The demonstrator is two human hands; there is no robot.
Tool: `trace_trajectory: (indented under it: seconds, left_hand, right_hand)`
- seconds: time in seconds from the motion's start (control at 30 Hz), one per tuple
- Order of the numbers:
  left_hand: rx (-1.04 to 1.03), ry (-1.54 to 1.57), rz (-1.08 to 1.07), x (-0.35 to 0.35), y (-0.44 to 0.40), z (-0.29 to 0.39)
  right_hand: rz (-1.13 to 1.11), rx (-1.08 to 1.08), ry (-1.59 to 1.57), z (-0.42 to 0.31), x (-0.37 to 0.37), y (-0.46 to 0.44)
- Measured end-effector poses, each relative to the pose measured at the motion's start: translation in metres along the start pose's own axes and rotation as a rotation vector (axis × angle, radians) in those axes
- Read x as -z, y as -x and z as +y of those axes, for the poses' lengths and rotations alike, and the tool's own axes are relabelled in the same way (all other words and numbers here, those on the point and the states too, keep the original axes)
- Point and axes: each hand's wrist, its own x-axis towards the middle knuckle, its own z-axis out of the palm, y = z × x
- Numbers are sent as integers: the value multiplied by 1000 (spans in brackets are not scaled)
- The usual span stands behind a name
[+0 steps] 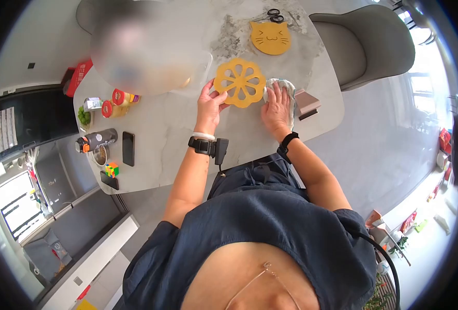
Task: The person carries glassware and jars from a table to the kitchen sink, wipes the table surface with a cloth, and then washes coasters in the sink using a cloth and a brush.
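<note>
A yellow flower-shaped mat (232, 74) with petal cut-outs is held at its lower left edge by my left hand (211, 106), thumb on top. Just right of the mat, my right hand (276, 107) lies with its fingers stretched over a folded white cloth (290, 89) on the marble table (172, 119). A beige and dark block-like object (306, 103) stands right of the cloth. Farther back lies a yellow cat-face mat (271, 39), with black scissors (275, 15) behind it.
At the table's left are red-lidded jars (119, 97), a bottle (97, 140), a phone (128, 149), a bowl (100, 155) and a colourful cube (112, 169). A grey chair (384, 44) stands at the right. A blurred area covers the back left.
</note>
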Motion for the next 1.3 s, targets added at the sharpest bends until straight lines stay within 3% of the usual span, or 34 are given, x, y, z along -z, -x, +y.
trace_trajectory:
  seconds: [0.27, 0.37, 0.43, 0.5, 0.57, 0.63, 0.7, 0.73, 0.8, 0.9, 1.07, 1.13, 1.3]
  left_hand:
    - [-116, 116, -93, 13, 14, 9]
    - [-112, 161, -88, 37, 25, 7]
    - [-137, 202, -17, 55, 42, 12]
    - [-224, 285, 6, 80, 56, 11]
    - [-298, 307, 64, 111, 69, 8]
    - [-468, 354, 283, 145, 88, 8]
    - [-528, 442, 355, 180, 108, 8]
    - [-531, 452, 363, 192, 117, 9]
    - [-530, 622, 483, 210, 135, 11]
    - [-551, 677, 498, 221, 142, 2]
    - [-544, 641, 452, 195, 138, 3]
    - [-532, 592, 422, 176, 132, 5]
    - [-465, 534, 371, 118, 114, 2]
  right_hand:
    - [-46, 143, -84, -3, -19, 4]
    - [-78, 324, -197, -33, -38, 3]
    - [-160, 570, -412, -67, -46, 22]
    - [-271, 620, -406, -117, -54, 40]
    - [-583, 748, -615, -160, -68, 57]
    - [-753, 875, -316, -201, -97, 69]
    - [-985, 875, -14, -250, -98, 70]
    - [-992, 883, -6, -264, -111, 69]
    - [-549, 1012, -424, -286, -136, 64]
    - [-426, 1146, -307, -283, -145, 57]
    - [-410, 1201, -167, -262, -135, 42]
    - [-445, 1062, -121, -247, -122, 35]
    - [-318, 1049, -151, -181, -80, 10]
